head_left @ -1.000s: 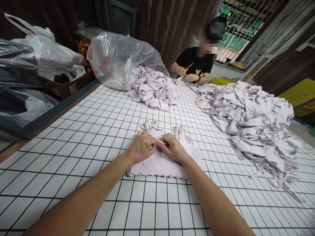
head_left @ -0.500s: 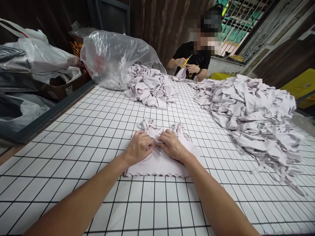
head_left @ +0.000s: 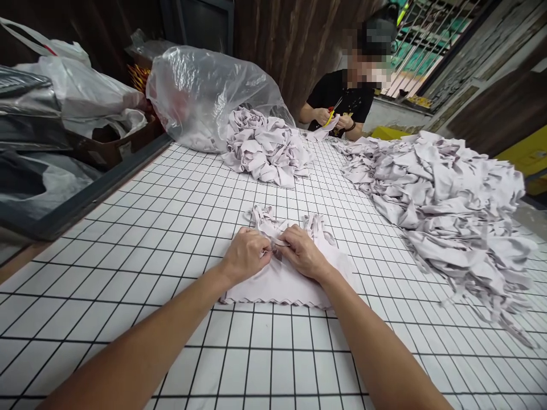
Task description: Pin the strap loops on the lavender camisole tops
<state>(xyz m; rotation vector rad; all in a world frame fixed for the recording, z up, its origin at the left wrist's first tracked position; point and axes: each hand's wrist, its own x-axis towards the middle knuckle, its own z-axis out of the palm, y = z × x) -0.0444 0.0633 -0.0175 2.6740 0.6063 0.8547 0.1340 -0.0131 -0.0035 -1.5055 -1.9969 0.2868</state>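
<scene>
A pale pinkish camisole [head_left: 273,287] with thin straps lies flat in front of me, its wavy hem toward me. It seems to rest on others like it, though I cannot tell how many. My left hand [head_left: 248,253] is closed, pinching the camisole near its upper edge. Close beside it, my right hand [head_left: 302,250] also pinches the fabric at the neckline, fingers bent over it. The straps bunch up beyond both hands. What exactly sits between the fingertips is partly hidden.
The table [head_left: 171,341] has a black grid on white. A large garment heap [head_left: 444,193] covers its right side; a smaller pile [head_left: 269,148] lies by a clear plastic bag [head_left: 213,85]. Across, a person in black [head_left: 342,102] holds yellow-handled scissors [head_left: 330,118]. White bags [head_left: 81,91] stand left.
Both my hands stay at the camisole's neckline with only slight finger movement. The view has shifted a little. Across the table, the person's scissors have changed angle.
</scene>
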